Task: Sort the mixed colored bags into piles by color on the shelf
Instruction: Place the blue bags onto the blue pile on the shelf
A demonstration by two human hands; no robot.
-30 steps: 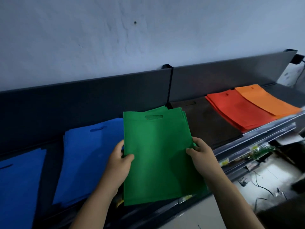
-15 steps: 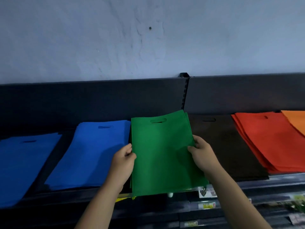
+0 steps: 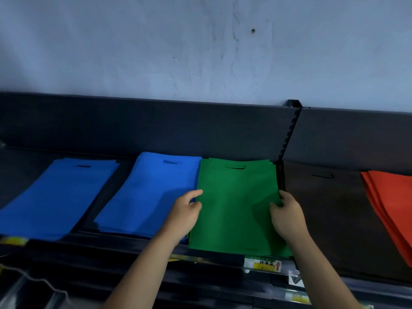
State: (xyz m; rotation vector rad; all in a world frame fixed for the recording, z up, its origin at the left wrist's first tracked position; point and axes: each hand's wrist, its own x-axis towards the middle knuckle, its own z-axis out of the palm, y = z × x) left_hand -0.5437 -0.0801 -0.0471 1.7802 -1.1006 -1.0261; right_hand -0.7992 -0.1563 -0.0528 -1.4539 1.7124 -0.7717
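Head view: flat green bags (image 3: 236,204), edges held in left grip (image 3: 186,209) and right grip (image 3: 286,214).

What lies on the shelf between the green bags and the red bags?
In the head view, a flat dark brown fabric bag pile lies between the green fabric bag pile and the red fabric bag pile.

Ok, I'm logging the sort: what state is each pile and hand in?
Green pile: flat on shelf, held at both side edges.
Near blue pile: flat, touching green pile.
Far blue pile: flat, apart.
Brown pile: flat.
Red pile: flat, fanned.
Left hand: gripping green's left edge.
Right hand: gripping green's right edge.
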